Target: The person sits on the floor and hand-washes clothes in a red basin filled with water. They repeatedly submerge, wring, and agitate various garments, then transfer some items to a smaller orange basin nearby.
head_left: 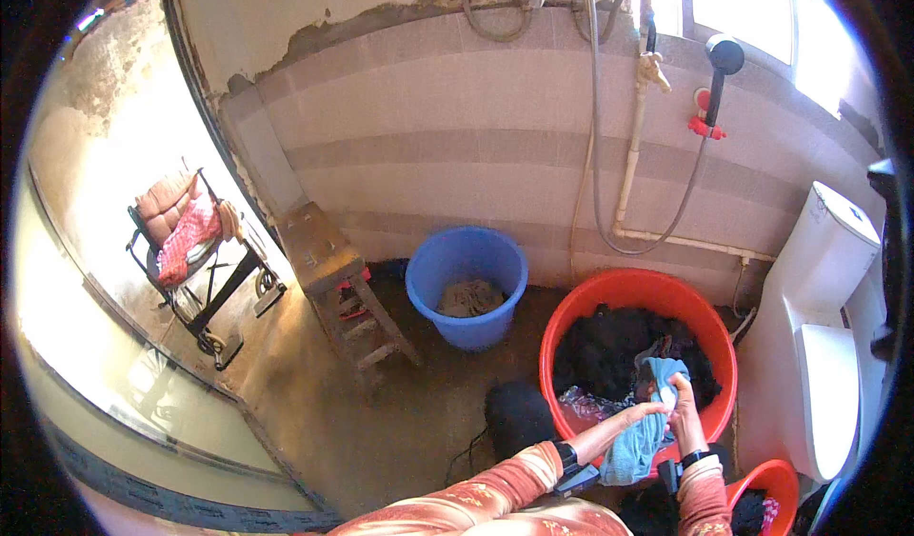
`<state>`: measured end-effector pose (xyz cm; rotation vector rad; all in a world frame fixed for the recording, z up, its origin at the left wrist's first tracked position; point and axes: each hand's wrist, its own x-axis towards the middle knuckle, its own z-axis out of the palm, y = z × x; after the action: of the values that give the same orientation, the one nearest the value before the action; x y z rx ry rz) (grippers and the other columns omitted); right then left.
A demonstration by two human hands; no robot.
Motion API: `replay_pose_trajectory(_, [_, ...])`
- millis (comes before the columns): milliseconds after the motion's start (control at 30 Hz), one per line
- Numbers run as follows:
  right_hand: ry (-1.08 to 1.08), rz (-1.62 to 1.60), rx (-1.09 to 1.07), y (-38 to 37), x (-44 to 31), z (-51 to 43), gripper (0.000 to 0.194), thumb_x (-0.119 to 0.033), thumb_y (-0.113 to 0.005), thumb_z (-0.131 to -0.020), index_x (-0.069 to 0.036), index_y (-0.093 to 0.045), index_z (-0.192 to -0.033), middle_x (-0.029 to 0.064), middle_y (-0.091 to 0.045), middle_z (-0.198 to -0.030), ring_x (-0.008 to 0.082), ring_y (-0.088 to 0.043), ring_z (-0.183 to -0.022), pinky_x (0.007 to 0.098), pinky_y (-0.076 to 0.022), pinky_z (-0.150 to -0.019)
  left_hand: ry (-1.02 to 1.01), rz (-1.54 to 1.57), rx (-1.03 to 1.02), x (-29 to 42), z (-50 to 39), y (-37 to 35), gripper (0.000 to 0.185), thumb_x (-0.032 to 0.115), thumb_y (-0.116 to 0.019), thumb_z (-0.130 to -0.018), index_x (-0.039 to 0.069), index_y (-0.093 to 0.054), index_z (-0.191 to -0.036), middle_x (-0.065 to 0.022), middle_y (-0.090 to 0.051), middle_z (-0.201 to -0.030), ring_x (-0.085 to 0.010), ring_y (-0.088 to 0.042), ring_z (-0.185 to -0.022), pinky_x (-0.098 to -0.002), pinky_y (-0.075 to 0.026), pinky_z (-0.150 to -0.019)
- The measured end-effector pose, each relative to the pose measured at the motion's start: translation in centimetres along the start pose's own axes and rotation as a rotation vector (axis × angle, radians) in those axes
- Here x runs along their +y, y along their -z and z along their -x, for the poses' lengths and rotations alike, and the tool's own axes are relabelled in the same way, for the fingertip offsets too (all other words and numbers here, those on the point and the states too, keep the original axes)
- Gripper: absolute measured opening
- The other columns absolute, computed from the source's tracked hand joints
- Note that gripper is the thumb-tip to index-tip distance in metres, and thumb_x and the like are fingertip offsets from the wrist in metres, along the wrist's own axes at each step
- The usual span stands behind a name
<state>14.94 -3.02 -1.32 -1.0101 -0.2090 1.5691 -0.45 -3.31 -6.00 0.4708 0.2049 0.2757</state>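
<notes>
Over the near side of a large red plastic tub [560,315], both of my hands grip a light blue cloth garment [632,450]. My left hand [648,410] holds it from the left, and my right hand [683,400] closes around it from the right. A small white patch shows between the hands; whether it is soap or foam I cannot tell. Part of the garment hangs over the tub's near rim, towards my body. Inside the tub lie dark clothes [607,343] and a patterned pink and white cloth [582,402].
A blue plastic bucket [464,240] with murky contents stands left of the tub, beside a wooden step stool [325,250]. At right are a white toilet [828,393] and a smaller red container [782,479] with clothes. A hand shower [725,54] hangs on the wall.
</notes>
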Motion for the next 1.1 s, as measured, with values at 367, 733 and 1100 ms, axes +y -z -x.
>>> replay_pose_trajectory(367, [0.035, 1.615, 0.438, 0.5, 3.8, -2.7, 0.045, -0.03, -0.069, -0.065, 0.008, -0.065, -0.087, 0.0283, -0.063, -0.095, 0.0361, -0.063, -0.092, 0.0381, -0.0497, -0.078, -0.002, -1.081, 0.455, -2.6, -4.4, 3.5, 0.044, 0.043, -0.063, -0.076, 0.005, -0.065, -0.099, -0.0109, -0.066, -0.098, -0.0247, -0.061, -0.087, -0.0374, -0.047, -0.075])
replay_pose_trajectory(733, [-0.14, 1.63, 0.345, 2.1, 5.7, -3.2, 0.045, -0.032, -0.063, -0.067, 0.005, -0.066, -0.091, 0.0219, -0.065, -0.095, 0.0298, -0.063, -0.091, 0.0361, -0.0488, -0.078, 0.063, -1.139, 0.623, -6.3, -4.6, 6.2, 0.056, 0.051, -0.059, -0.074, 0.005, -0.063, -0.105, -0.0162, -0.063, -0.109, -0.0267, -0.059, -0.102, -0.0395, -0.045, -0.084])
replay_pose_trajectory(1100, [-0.201, 0.375, 0.185, 9.3, 4.0, -1.9, 0.079, -0.072, -0.045, -0.076, 0.002, -0.059, -0.097, 0.015, -0.065, -0.09, 0.0313, -0.061, -0.081, 0.0416, -0.0494, -0.075, 0.043, 0.075, 0.536, -0.9, -4.4, 3.5, 0.038, 0.049, -0.053, -0.082, 0.011, -0.057, -0.081, -0.008, -0.06, -0.069, -0.0212, -0.059, -0.056, -0.0341, -0.049, -0.055])
